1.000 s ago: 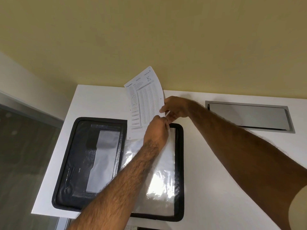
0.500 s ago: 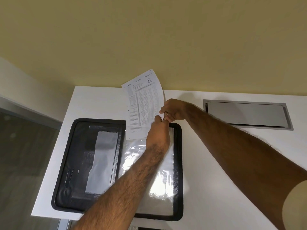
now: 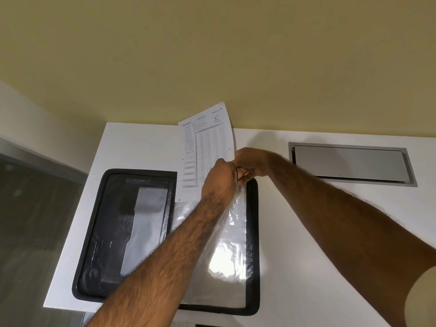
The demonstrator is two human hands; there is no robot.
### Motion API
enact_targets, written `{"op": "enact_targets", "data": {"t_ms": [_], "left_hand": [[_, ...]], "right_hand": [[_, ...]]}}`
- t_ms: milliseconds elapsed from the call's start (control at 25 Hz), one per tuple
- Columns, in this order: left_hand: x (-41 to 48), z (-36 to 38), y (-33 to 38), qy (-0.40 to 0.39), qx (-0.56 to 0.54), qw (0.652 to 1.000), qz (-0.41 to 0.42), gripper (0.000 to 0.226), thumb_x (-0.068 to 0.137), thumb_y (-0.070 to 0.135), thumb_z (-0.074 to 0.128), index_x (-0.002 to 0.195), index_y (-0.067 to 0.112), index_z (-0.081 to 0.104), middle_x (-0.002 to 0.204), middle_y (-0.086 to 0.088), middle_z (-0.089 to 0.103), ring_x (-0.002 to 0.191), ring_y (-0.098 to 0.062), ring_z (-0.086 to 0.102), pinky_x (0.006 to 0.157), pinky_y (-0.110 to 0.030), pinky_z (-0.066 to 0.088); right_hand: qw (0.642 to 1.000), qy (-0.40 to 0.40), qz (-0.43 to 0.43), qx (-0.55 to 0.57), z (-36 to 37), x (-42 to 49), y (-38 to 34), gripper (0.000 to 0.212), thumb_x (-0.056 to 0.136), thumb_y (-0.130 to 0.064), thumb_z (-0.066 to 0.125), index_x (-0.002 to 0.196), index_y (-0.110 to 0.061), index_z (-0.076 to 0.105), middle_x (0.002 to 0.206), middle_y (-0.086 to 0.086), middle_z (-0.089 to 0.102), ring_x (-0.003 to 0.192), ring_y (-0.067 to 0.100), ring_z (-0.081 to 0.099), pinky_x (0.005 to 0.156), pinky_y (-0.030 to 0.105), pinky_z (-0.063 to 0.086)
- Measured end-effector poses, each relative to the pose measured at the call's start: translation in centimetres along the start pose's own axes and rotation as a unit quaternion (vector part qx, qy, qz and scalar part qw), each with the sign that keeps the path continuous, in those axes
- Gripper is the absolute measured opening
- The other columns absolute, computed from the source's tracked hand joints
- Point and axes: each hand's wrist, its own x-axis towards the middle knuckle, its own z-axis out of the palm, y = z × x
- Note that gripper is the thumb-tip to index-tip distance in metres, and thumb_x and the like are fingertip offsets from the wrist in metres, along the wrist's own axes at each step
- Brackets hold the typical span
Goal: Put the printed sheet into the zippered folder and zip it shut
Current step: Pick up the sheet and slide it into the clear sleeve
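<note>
Now, zippered folder: unzipped and spread flat on the white table, near its left front corner, black rim all round.
grey pocket: flat on the folder's dark left half.
printed sheet: upright and slightly curled above the folder's far edge, printed side to the camera, lower right corner hidden behind the hands; not yet inside.
left hand: knuckles to the camera, fingers curled, pinching the top of the clear sleeve and lifting it.
clear sleeve: on the folder's right half, crinkled and glaring, upper edge raised off the folder.
right hand: touching the left hand, fingers curled, gripping the sheet's right edge.
metal hatch: closed, set flush in the table, well apart from the folder.
</note>
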Motion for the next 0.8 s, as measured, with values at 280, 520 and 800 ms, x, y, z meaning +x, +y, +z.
{"op": "enact_targets", "data": {"t_ms": [280,520,800], "left_hand": [[-0.6,2.8,-0.9,0.012,-0.015,0.999,0.041,0.014,0.1,0.012,0.053,0.104,0.007,0.065,0.092,-0.003,0.051,0.079,-0.014,0.051,0.071,-0.026,0.045],[-0.2,3.4,-2.0,0.036,-0.031,0.998,0.043,0.014,0.098,0.011,0.049,0.097,0.01,0.063,0.091,-0.003,0.056,0.077,-0.017,0.054,0.062,-0.028,0.042],[0.4,3.0,-1.8,-0.024,-0.04,0.997,0.056,0.018,0.102,0.014,0.046,0.103,0.007,0.063,0.097,-0.007,0.066,0.082,-0.021,0.062,0.066,-0.027,0.042]], "right_hand": [[0.982,0.098,-0.025,0.158,0.3,1.8,0.1,0.016,0.097,-0.009,0.057,0.113,-0.003,0.058,0.108,0.022,0.064,0.077,0.023,0.062,0.051,0.031,0.054],[0.99,0.1,-0.07,0.068,0.5,2.6,1.1,0.032,0.092,0.007,0.051,0.123,-0.002,0.057,0.114,0.017,0.064,0.094,0.032,0.068,0.062,0.04,0.061],[0.999,-0.013,-0.047,0.023,-0.2,1.8,3.0,0.024,0.084,-0.001,0.069,0.109,-0.003,0.069,0.1,0.02,0.075,0.089,0.035,0.075,0.074,0.044,0.064]]}}
